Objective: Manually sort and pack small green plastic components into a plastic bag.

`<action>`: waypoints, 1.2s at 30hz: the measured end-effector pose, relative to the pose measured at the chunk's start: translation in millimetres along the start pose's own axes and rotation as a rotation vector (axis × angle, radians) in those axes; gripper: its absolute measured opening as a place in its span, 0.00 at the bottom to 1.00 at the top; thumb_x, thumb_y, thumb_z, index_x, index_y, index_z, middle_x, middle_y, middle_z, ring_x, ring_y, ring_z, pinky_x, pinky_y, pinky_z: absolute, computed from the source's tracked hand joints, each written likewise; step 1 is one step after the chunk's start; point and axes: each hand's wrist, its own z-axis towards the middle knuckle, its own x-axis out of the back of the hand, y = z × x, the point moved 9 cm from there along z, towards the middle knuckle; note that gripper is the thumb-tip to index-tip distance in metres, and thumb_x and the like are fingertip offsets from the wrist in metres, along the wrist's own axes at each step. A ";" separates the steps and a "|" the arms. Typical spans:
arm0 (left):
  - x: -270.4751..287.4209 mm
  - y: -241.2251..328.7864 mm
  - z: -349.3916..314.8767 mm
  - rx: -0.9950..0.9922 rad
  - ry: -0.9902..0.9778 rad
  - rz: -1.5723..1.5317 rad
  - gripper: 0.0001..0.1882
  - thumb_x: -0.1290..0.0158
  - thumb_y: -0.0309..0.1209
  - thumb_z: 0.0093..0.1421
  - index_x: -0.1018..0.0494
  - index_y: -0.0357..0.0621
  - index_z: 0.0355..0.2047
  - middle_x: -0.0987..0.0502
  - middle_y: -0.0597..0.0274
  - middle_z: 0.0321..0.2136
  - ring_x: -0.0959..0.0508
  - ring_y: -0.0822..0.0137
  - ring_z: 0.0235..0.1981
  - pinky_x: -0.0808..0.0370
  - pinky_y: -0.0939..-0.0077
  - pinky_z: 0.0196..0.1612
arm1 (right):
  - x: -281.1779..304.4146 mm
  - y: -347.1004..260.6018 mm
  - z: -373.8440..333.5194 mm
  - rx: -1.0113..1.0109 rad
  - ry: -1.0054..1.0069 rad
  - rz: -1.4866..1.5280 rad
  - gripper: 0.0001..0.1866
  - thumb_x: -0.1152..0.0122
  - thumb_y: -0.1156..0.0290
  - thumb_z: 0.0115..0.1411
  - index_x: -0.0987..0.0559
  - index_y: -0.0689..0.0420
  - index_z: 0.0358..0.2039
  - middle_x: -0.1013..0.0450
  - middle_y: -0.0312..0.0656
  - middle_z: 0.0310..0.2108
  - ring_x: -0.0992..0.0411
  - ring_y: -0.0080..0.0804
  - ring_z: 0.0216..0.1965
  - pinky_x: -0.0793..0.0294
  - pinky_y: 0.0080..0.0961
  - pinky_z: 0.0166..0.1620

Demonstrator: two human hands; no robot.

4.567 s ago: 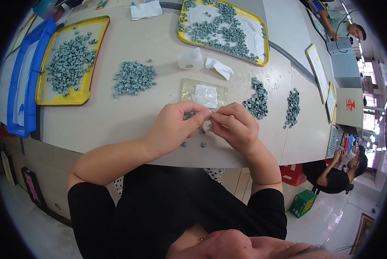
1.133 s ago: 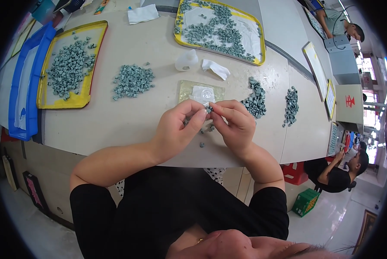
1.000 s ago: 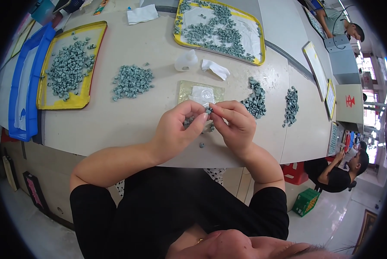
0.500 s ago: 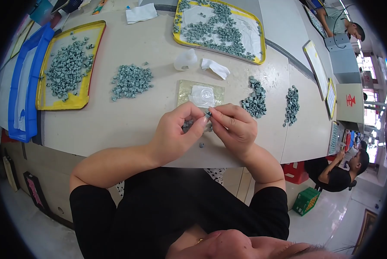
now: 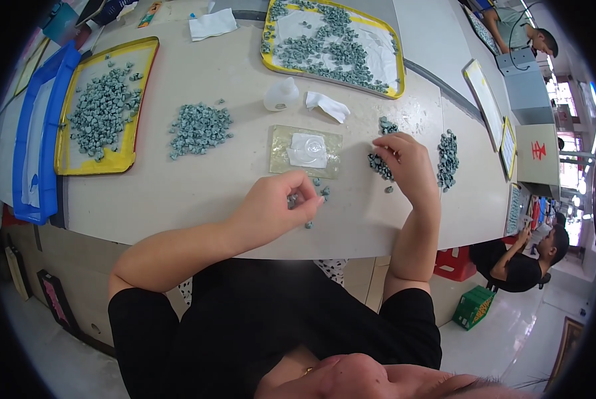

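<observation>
My left hand (image 5: 278, 205) is beside several loose small grey-green pieces (image 5: 324, 191) near the table's front edge. Its thumb and index finger curl into a loop with the tips close together; anything between them is too small to make out. My right hand (image 5: 410, 166) hovers over a heap of the same pieces (image 5: 380, 166) and hides part of it. Those fingers are bent and apart, with nothing plainly held. Between and beyond my hands lies a clear yellowish slab (image 5: 281, 163) bearing a white square with a round transparent disc (image 5: 314, 147).
More pieces lie in a left heap (image 5: 200, 130), a right heap (image 5: 447, 159) and two yellow-rimmed trays (image 5: 105, 164) (image 5: 399, 73). A white bottle (image 5: 281, 95) and folded tissue (image 5: 327, 106) stand past the slab. A blue bin (image 5: 28, 139) is far left. Other people sit at right.
My hands have parted. The right one has moved right, from the left fingertips to the heap. My left hand has stayed near its place, its fingers a little looser.
</observation>
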 end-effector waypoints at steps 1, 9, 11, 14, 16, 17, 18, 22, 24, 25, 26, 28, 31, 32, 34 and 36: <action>2.2 1.1 0.6 -0.018 0.016 -0.013 0.05 0.50 0.27 0.58 0.32 0.38 0.32 0.29 0.67 0.25 0.32 0.78 0.24 0.33 0.82 0.27 | -8.9 5.3 -1.6 -0.058 -0.093 -0.020 0.07 0.41 0.79 0.52 0.22 0.63 0.34 0.27 0.43 0.32 0.27 0.31 0.29 0.29 0.23 0.35; 9.5 -16.9 5.4 0.168 0.036 -0.758 0.06 0.59 0.25 0.63 0.36 0.39 0.40 0.33 0.66 0.28 0.43 0.82 0.19 0.44 0.87 0.20 | -24.8 -2.5 -5.2 -0.028 -0.055 -0.028 0.08 0.42 0.79 0.52 0.24 0.63 0.35 0.29 0.43 0.29 0.28 0.31 0.28 0.28 0.23 0.32; 15.2 -15.4 7.0 0.147 0.091 -0.782 0.06 0.59 0.25 0.63 0.36 0.39 0.40 0.33 0.65 0.29 0.43 0.82 0.19 0.45 0.87 0.20 | -21.9 -12.8 -5.1 0.031 0.008 -0.033 0.08 0.42 0.79 0.53 0.24 0.63 0.35 0.28 0.42 0.29 0.28 0.30 0.28 0.28 0.22 0.31; 20.3 -15.0 5.7 0.146 0.130 -0.801 0.07 0.59 0.26 0.65 0.35 0.38 0.41 0.32 0.66 0.28 0.45 0.82 0.17 0.45 0.87 0.19 | -24.5 -27.6 -4.7 0.023 0.045 0.098 0.07 0.42 0.78 0.54 0.24 0.63 0.35 0.28 0.41 0.30 0.27 0.29 0.28 0.28 0.22 0.31; 15.2 -12.7 4.6 0.159 0.050 -0.751 0.10 0.56 0.30 0.65 0.31 0.36 0.41 0.32 0.67 0.26 0.45 0.82 0.17 0.45 0.87 0.18 | -24.2 -41.5 -8.9 0.118 0.136 0.105 0.07 0.41 0.79 0.54 0.25 0.62 0.35 0.26 0.41 0.30 0.27 0.29 0.29 0.28 0.21 0.32; 15.0 -12.7 3.7 0.158 0.049 -0.752 0.10 0.56 0.30 0.65 0.31 0.36 0.41 0.32 0.67 0.26 0.45 0.82 0.17 0.45 0.87 0.18 | -28.6 -45.6 -10.8 0.118 0.137 0.104 0.07 0.41 0.79 0.54 0.25 0.62 0.35 0.26 0.41 0.30 0.27 0.29 0.29 0.28 0.21 0.32; 12.8 -15.3 1.8 0.184 0.029 -0.658 0.11 0.55 0.32 0.65 0.29 0.35 0.40 0.32 0.67 0.25 0.44 0.82 0.17 0.45 0.87 0.18 | -31.3 -53.7 -13.9 0.165 0.155 0.201 0.07 0.40 0.80 0.53 0.25 0.62 0.35 0.26 0.41 0.30 0.27 0.29 0.29 0.27 0.21 0.33; 12.6 -16.4 -3.2 0.217 0.022 -0.443 0.15 0.51 0.35 0.63 0.26 0.34 0.39 0.32 0.68 0.22 0.40 0.81 0.17 0.43 0.87 0.19 | -33.6 -90.9 -24.5 0.362 0.141 0.262 0.10 0.35 0.82 0.47 0.24 0.63 0.31 0.25 0.42 0.28 0.26 0.29 0.27 0.27 0.19 0.30; 16.0 -16.8 -4.7 0.208 0.037 -0.412 0.15 0.50 0.35 0.63 0.26 0.34 0.39 0.32 0.68 0.22 0.40 0.81 0.17 0.43 0.87 0.19 | -32.1 -102.7 -30.1 0.514 0.184 0.288 0.12 0.31 0.82 0.42 0.24 0.63 0.29 0.26 0.42 0.27 0.27 0.30 0.26 0.28 0.20 0.27; 18.7 -16.9 -5.7 0.200 0.049 -0.381 0.15 0.50 0.36 0.63 0.26 0.33 0.40 0.32 0.69 0.22 0.40 0.81 0.17 0.42 0.87 0.19 | -32.8 -104.6 -29.6 0.518 0.180 0.294 0.12 0.31 0.82 0.42 0.24 0.63 0.29 0.26 0.42 0.27 0.27 0.30 0.26 0.28 0.20 0.27; 20.3 -18.8 -6.5 0.202 0.057 -0.380 0.15 0.50 0.36 0.63 0.26 0.33 0.40 0.32 0.69 0.22 0.40 0.81 0.17 0.42 0.87 0.19 | -32.0 -108.1 -30.5 0.541 0.188 0.308 0.13 0.31 0.82 0.42 0.23 0.63 0.30 0.26 0.42 0.26 0.28 0.30 0.26 0.28 0.21 0.26; 21.3 -21.1 -6.4 0.191 0.048 -0.467 0.14 0.49 0.37 0.61 0.23 0.38 0.38 0.29 0.69 0.20 0.37 0.81 0.16 0.38 0.85 0.19 | -32.4 -112.8 -32.0 0.566 0.196 0.330 0.14 0.31 0.82 0.41 0.23 0.63 0.31 0.27 0.42 0.26 0.28 0.30 0.25 0.28 0.21 0.26; 26.8 -20.7 -6.7 0.178 0.051 -0.353 0.15 0.49 0.37 0.61 0.24 0.37 0.38 0.29 0.69 0.20 0.35 0.81 0.16 0.37 0.84 0.19 | -38.1 -127.2 -38.5 0.682 0.208 0.197 0.15 0.31 0.81 0.41 0.23 0.64 0.32 0.28 0.42 0.25 0.29 0.31 0.25 0.28 0.22 0.26; 29.8 -21.2 -7.4 0.181 0.056 -0.350 0.15 0.49 0.37 0.61 0.24 0.37 0.38 0.29 0.69 0.20 0.35 0.81 0.16 0.37 0.84 0.19 | -40.1 -132.0 -39.0 0.698 0.205 0.140 0.15 0.32 0.83 0.42 0.23 0.64 0.33 0.27 0.42 0.25 0.29 0.32 0.25 0.28 0.22 0.26; 37.4 -21.8 -8.0 0.171 0.096 -0.361 0.15 0.48 0.37 0.61 0.24 0.36 0.38 0.29 0.69 0.20 0.34 0.80 0.17 0.36 0.85 0.20 | -41.2 -138.1 -37.7 0.717 0.202 0.088 0.15 0.33 0.84 0.42 0.22 0.64 0.33 0.27 0.42 0.26 0.28 0.33 0.25 0.28 0.23 0.27; 38.1 -21.3 -8.8 0.165 0.104 -0.366 0.15 0.49 0.37 0.61 0.24 0.36 0.37 0.29 0.69 0.20 0.34 0.80 0.17 0.36 0.85 0.20 | -41.3 -138.1 -33.6 0.680 0.164 0.117 0.14 0.35 0.86 0.42 0.22 0.64 0.33 0.27 0.43 0.27 0.27 0.34 0.26 0.26 0.23 0.28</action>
